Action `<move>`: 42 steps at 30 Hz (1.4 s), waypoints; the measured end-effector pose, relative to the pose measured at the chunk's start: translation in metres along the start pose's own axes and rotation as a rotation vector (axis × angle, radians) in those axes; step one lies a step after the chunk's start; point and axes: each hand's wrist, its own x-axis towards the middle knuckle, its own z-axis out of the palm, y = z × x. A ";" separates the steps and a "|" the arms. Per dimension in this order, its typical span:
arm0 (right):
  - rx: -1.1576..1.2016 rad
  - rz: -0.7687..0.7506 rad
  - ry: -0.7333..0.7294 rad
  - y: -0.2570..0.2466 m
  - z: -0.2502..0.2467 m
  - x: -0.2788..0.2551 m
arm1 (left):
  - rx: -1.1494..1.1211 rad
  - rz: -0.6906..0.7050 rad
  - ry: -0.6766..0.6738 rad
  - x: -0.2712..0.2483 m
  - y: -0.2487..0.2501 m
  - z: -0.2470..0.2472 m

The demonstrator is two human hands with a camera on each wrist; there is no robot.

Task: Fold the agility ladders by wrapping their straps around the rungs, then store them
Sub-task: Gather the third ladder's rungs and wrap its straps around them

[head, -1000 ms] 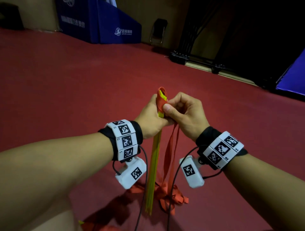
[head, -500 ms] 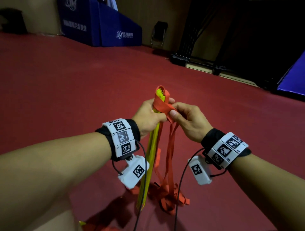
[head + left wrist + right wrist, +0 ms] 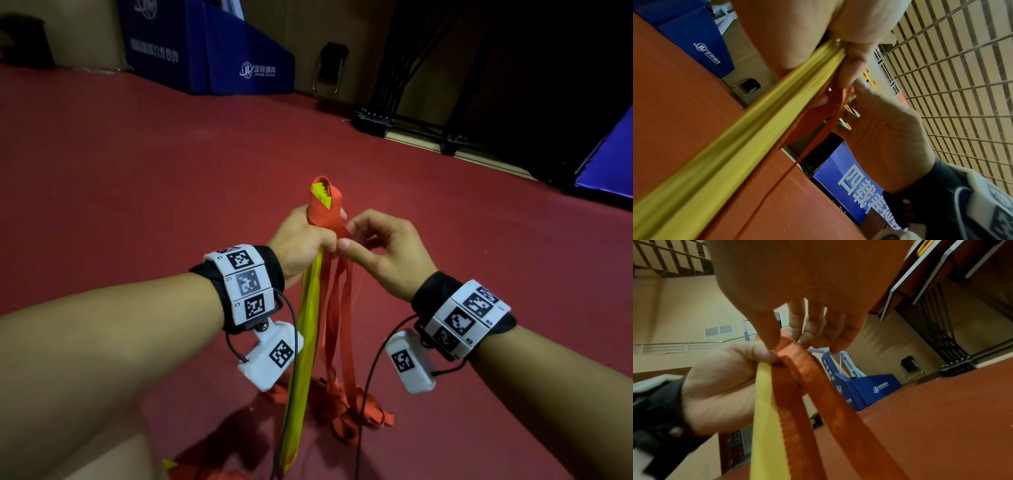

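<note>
Left hand [image 3: 305,240], frame centre, fist closed round stiff yellow rungs [image 3: 308,308] near top. Right hand [image 3: 383,253] pinches soft orange strap [image 3: 339,308] beside it; webbing limp, light: hold close to bundle, keep taut.

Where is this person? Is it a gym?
Probably an indoor sports hall. There is a wide red sports floor, a blue padded base like the foot of a basketball stand, and railed tiers at the side, perhaps for spectators.
</note>
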 end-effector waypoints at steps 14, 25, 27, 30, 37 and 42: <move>0.166 0.229 -0.086 -0.001 0.000 0.002 | 0.045 -0.013 -0.029 0.000 0.003 -0.007; 0.139 0.286 -0.201 0.002 -0.006 0.004 | 0.057 -0.032 -0.004 0.000 0.001 -0.008; 0.047 0.256 -0.233 0.004 -0.008 0.004 | 0.068 -0.034 0.000 0.000 0.001 -0.007; -0.026 0.203 -0.256 0.004 -0.008 0.003 | 0.077 -0.036 -0.019 -0.002 0.002 -0.007; -0.027 0.154 -0.161 0.004 -0.008 0.003 | 0.006 -0.081 -0.045 -0.004 0.004 -0.004; 0.040 0.164 -0.093 0.007 -0.006 0.002 | 0.036 -0.135 -0.052 -0.010 0.009 0.000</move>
